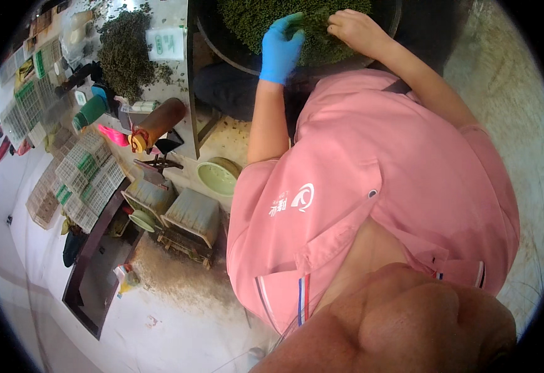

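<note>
A wide round dark pan at the top is filled with small green leaf bits or pellets. My left hand, in a blue glove, is over its near part, fingers curved and thumb apart from them; I see nothing in it. Facing it from the right, my bare right hand has its fingers bent and pressed together at the tips over the green bits. What those fingertips hold is too small to make out. A slightly blurred green patch lies between the two hands.
Left of the pan, a table carries a dark green-brown heap, a white packet, a brown bottle and a green bottle. Farther left are white plastic baskets. A pale green basin and bins stand below.
</note>
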Tool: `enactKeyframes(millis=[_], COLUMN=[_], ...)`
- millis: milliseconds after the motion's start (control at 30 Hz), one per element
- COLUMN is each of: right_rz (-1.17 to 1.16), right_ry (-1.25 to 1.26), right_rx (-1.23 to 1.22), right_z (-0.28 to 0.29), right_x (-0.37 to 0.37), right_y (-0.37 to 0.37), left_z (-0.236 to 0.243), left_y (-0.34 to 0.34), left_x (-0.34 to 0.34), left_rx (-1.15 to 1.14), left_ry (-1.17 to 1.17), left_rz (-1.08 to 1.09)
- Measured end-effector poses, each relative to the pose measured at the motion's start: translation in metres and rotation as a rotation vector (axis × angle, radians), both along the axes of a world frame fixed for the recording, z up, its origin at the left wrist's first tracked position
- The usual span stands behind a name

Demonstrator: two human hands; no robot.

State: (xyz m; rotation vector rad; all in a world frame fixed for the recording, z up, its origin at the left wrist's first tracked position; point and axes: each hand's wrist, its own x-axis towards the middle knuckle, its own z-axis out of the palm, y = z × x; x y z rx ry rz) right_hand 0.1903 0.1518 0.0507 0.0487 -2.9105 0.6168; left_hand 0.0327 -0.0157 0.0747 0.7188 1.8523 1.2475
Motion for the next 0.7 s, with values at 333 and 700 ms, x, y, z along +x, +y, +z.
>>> enactKeyframes(millis=[333,700], right_rz=[0.012,0.097], right_ry=[0.032,0.104], right_rx=[-0.017,-0.005], right_z=[0.005,0.008], right_x=[-0.003,-0.01], right_y=[-0.002,-0.007], left_z=[0.038,-0.07], left_y=[0.008,0.012], left_x=[0.008,-0.042], left_rx=[-0.121,-0.368], left_ry=[0.515,0.067], left_rz=[0.035,-0.237])
